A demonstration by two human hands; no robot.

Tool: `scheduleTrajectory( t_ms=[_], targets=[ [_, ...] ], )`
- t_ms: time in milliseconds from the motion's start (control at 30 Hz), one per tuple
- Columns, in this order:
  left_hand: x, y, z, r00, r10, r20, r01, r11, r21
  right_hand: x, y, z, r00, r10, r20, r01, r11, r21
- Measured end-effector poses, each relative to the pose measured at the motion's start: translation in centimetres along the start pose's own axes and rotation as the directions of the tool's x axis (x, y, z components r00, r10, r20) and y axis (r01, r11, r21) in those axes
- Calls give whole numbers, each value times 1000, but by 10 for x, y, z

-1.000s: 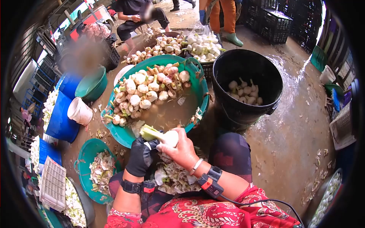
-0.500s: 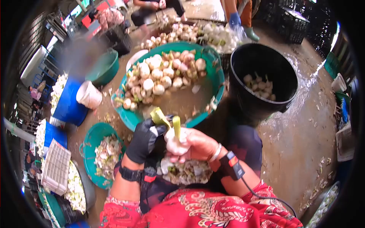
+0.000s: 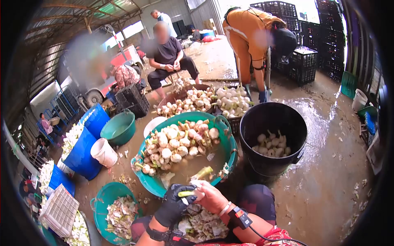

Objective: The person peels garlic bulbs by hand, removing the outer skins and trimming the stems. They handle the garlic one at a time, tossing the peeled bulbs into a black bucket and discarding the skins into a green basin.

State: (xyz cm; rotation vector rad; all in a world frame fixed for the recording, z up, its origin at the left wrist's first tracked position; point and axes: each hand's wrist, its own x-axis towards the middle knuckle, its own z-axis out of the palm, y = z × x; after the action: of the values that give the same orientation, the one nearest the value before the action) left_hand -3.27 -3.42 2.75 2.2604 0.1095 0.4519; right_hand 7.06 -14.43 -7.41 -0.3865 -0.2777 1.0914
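My right hand [image 3: 212, 199], bare with a white bracelet, is closed around a garlic bulb [image 3: 198, 196], mostly hidden by the fingers. Its green stalk [image 3: 186, 193] points left across my left hand [image 3: 172, 205], which wears a black glove and has its fingers curled at the stalk. A small pale piece [image 3: 185, 201] shows under the stalk by the glove. Just beyond both hands, a yellow-green strip of stalk [image 3: 202, 173] overlaps the large green tub [image 3: 143, 180], where many garlic bulbs [image 3: 174, 143] are heaped beside brown water. Garlic peelings [image 3: 203, 224] lie below my hands.
To the right stands a black bucket [image 3: 273, 170] with peeled bulbs inside. A smaller green tub [image 3: 100, 221] of peelings is at left, near a white bucket [image 3: 104, 152] and blue barrels [image 3: 82, 153]. Ahead, a person in orange [image 3: 246, 41] bends over; another person [image 3: 168, 53] sits.
The view has tilted up, so people and the far floor show. The stalk strip by my left hand is now apart, beyond the hands. The bulb has turned, its stalk now pointing left.
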Motion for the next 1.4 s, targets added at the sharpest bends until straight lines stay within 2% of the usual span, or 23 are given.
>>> scheduleTrajectory(
  t_ms=[67,100,167,200,267,300,333,367,400,433,467,533,600,700,800,833,867,933,1067,1300,1333,1367,1400],
  targets=[
    [0,2,1,1000,16,-8,-16,1000,-17,0,-5,6,998,16,-67,6,951,309],
    [-1,-1,3,1000,27,-14,-27,1000,-9,1,-6,8,985,-89,-150,119,971,209],
    [-5,-11,8,964,-266,7,230,822,-521,-1,-10,18,928,-195,-318,234,968,92],
    [-3,-12,6,964,-267,4,231,824,-518,0,-13,26,873,-370,-319,390,921,-2],
    [-1,-12,1,885,-465,13,310,568,-763,-11,-29,44,849,-471,-237,375,855,-357],
    [-1,-15,-6,966,-250,-65,211,907,-364,-15,-33,44,851,-500,-158,418,830,-369],
    [-1,-65,-8,953,-301,-22,188,650,-737,-15,-30,36,865,-496,-78,436,818,-375],
    [1,-91,-11,967,-233,-107,138,825,-549,-24,-32,38,922,-386,-21,341,838,-425],
    [9,-77,-14,860,-499,-110,138,434,-890,-33,-36,42,966,-257,25,238,848,-474],
    [12,-82,-20,863,-498,-90,121,376,-919,-37,-37,43,987,-124,103,158,858,-489],
    [14,-54,-23,916,-350,-196,138,734,-665,-32,-29,24,994,25,109,46,793,-607],
    [18,-63,-27,936,-348,-50,117,442,-890,-28,-19,0,994,72,80,69,136,-988],
    [19,-50,-25,931,-363,-44,135,453,-881,-27,-16,-5,998,-9,64,64,30,-997],
    [17,-43,-11,939,-336,-71,123,525,-842,-18,-23,15,932,-317,-177,12,514,-857],
    [14,-39,-2,948,-317,-27,169,573,-802,-11,-30,24,839,-491,-235,209,689,-694],
    [12,-43,1,956,-289,-56,187,741,-645,-10,-31,25,835,-492,-246,203,691,-693],
    [13,-36,3,955,-293,-46,196,737,-647,-9,-31,26,816,-531,-228,217,647,-731],
    [16,-17,6,994,-70,-81,51,975,-217,-7,-29,24,795,-565,-220,221,607,-763],
    [14,-11,18,979,200,-40,-186,957,221,-1,-16,11,720,-611,-330,57,526,-849],
    [7,-11,24,975,221,-22,-201,919,340,4,-11,8,679,-636,-367,27,520,-854],
    [7,-14,24,975,221,-21,-201,918,341,6,-9,1,670,-640,-376,3,509,-861],
    [5,-19,22,978,-108,-181,51,954,-294,6,-8,-3,663,-643,-384,-19,498,-867],
    [4,-26,20,884,-454,-109,176,541,-822,3,-15,0,708,-523,-475,-1,671,-741]
  ],
)
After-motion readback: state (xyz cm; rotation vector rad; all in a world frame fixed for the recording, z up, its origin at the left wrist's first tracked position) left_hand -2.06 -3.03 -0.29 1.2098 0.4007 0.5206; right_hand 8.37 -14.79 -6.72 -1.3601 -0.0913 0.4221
